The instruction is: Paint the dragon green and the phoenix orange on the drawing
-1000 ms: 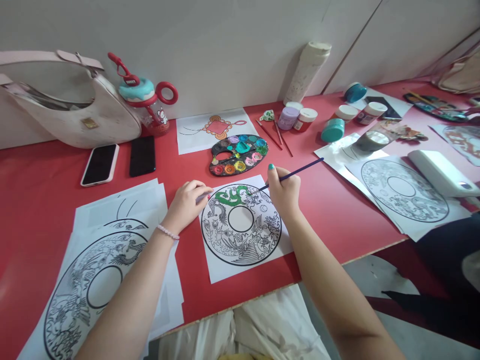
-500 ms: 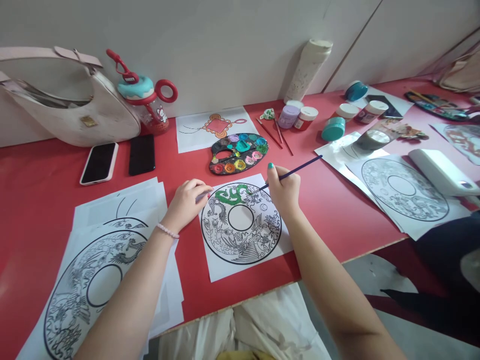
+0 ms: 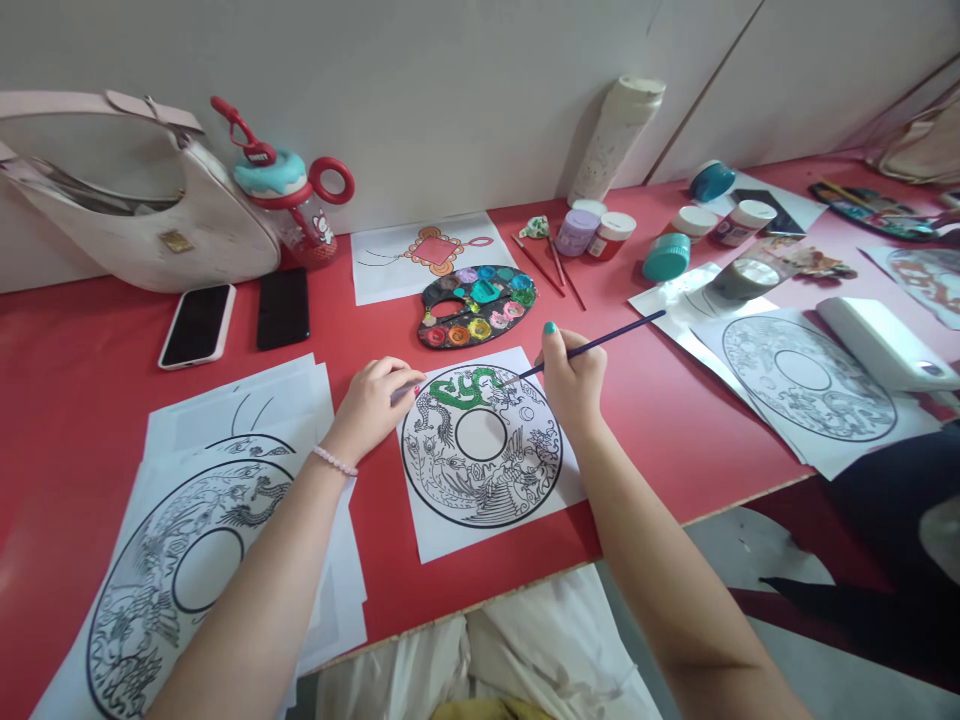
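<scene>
My right hand [image 3: 574, 378] is closed around a dark blue paintbrush [image 3: 615, 335]. The brush tip touches the printed sheet [image 3: 442, 535] near the green-painted part of a dragon [image 3: 469, 388] at the top of its ring design. My left hand [image 3: 379, 398] rests at the sheet's upper left edge with its fingers bent and thumb apart. A greyish patch shows under those fingers, and I cannot tell whether it is shadow or an object. Just beyond the sheet lies a black paint palette [image 3: 450, 335] with several colours in its wells.
Left are stacked printed sheets [image 3: 300, 400], two phones [image 3: 283, 310], a handbag [image 3: 217, 225] and a red-handled cup [image 3: 300, 215]. Behind the palette lie a knot drawing [image 3: 382, 265] and thin brushes [image 3: 540, 268]. Paint jars [image 3: 667, 258], a tumbler [image 3: 615, 140] and a water cup [image 3: 750, 275] stand right.
My right hand and the paintbrush have shifted slightly to the right. The left hand stays at the sheet's edge.
</scene>
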The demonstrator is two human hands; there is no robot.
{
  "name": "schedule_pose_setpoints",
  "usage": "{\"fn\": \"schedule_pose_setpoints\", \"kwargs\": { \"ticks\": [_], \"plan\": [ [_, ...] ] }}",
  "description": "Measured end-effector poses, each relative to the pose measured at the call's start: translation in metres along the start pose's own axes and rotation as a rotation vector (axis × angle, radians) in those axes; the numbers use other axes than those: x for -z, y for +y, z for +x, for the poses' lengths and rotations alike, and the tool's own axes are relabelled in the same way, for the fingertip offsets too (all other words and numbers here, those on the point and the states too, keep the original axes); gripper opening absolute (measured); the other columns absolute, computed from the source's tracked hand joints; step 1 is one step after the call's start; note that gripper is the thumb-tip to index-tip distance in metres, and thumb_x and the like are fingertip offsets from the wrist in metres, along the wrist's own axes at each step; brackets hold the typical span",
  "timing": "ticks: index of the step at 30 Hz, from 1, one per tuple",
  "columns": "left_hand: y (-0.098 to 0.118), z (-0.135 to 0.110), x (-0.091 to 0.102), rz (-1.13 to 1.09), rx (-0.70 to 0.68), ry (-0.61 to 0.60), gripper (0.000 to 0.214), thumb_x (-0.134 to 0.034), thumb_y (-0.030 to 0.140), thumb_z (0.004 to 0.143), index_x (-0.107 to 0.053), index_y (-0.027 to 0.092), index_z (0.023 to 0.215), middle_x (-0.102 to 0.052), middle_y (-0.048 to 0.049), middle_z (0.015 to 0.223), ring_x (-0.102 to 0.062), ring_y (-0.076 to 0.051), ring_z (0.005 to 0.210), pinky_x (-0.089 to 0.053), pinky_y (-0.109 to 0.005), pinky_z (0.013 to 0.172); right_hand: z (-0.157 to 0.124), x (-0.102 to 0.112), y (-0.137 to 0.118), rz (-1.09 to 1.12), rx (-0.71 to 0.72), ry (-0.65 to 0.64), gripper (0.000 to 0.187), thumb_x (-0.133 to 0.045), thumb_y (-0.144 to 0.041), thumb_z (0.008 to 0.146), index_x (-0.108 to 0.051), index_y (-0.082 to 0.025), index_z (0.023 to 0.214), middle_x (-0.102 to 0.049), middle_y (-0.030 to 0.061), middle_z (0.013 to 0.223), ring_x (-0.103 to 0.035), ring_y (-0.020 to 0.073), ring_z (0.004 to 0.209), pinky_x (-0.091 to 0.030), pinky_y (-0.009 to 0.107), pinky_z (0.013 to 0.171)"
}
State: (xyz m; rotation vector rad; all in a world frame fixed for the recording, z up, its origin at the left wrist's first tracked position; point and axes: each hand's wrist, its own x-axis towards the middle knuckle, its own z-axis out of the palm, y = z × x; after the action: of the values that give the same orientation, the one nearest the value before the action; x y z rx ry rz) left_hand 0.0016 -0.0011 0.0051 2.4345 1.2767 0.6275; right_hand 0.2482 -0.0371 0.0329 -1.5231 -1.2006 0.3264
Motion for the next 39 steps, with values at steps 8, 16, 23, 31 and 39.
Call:
{"fn": "schedule_pose_setpoints", "kwargs": {
  "ticks": [8, 16, 23, 31, 39],
  "plan": [
    [0.0001, -0.0004, 0.0004, 0.001, 0.0, -0.007, 0.023, -0.048, 0.018, 0.086, -0.067, 0.022, 0.1, -0.061, -0.0043, 0.1, -0.056, -0.02, 0.097, -0.045, -0.037, 0.091, -0.0006, -0.0032, 0.0016, -0.041, 0.014, -0.035, 0.048, -0.045, -0.042, 0.087, -0.035, -0.02, 0.046, -0.023, -0.0062, 0.042, -0.024, 0.0062, 0.041, -0.018, 0.026, 0.044],
    [-0.0001, -0.0004, 0.0002, 0.009, -0.002, -0.005, 0.023, -0.049, 0.017, 0.086, -0.067, 0.021, 0.1, -0.061, -0.0041, 0.1, -0.056, -0.02, 0.096, -0.045, -0.037, 0.091, 0.0002, -0.0026, 0.0029, -0.092, 0.052, -0.042, 0.051, -0.046, -0.041, 0.088, -0.032, -0.019, 0.044, -0.021, -0.0064, 0.041, -0.023, 0.0055, 0.04, -0.018, 0.025, 0.044],
    [-0.0004, -0.0009, 0.0011, 0.013, -0.004, -0.001, 0.024, -0.049, 0.016, 0.085, -0.067, 0.021, 0.1, -0.061, -0.004, 0.099, -0.056, -0.02, 0.095, -0.045, -0.037, 0.09, 0.0003, -0.0001, 0.0022, -0.024, 0.035, 0.017, 0.044, -0.043, -0.033, 0.087, -0.035, -0.02, 0.046, -0.026, -0.0054, 0.043, -0.027, 0.0065, 0.041, -0.021, 0.025, 0.043],
    [-0.0005, 0.0001, -0.0003, 0.013, -0.008, -0.002, 0.024, -0.049, 0.017, 0.086, -0.068, 0.021, 0.1, -0.061, -0.0044, 0.1, -0.056, -0.02, 0.096, -0.045, -0.037, 0.09, -0.0012, -0.0045, 0.0031, -0.047, 0.05, -0.04, 0.047, -0.043, -0.04, 0.089, -0.035, -0.02, 0.047, -0.023, -0.0067, 0.042, -0.023, 0.0057, 0.04, -0.017, 0.025, 0.043],
    [0.0009, -0.0006, 0.0001, 0.011, -0.008, 0.0, 0.024, -0.049, 0.016, 0.085, -0.068, 0.02, 0.1, -0.061, -0.004, 0.099, -0.056, -0.02, 0.096, -0.045, -0.037, 0.09, 0.0005, -0.0014, -0.0007, -0.09, 0.058, -0.04, 0.051, -0.044, -0.043, 0.088, -0.031, -0.02, 0.044, -0.021, -0.0064, 0.041, -0.023, 0.0057, 0.04, -0.018, 0.026, 0.044]
  ]
}}
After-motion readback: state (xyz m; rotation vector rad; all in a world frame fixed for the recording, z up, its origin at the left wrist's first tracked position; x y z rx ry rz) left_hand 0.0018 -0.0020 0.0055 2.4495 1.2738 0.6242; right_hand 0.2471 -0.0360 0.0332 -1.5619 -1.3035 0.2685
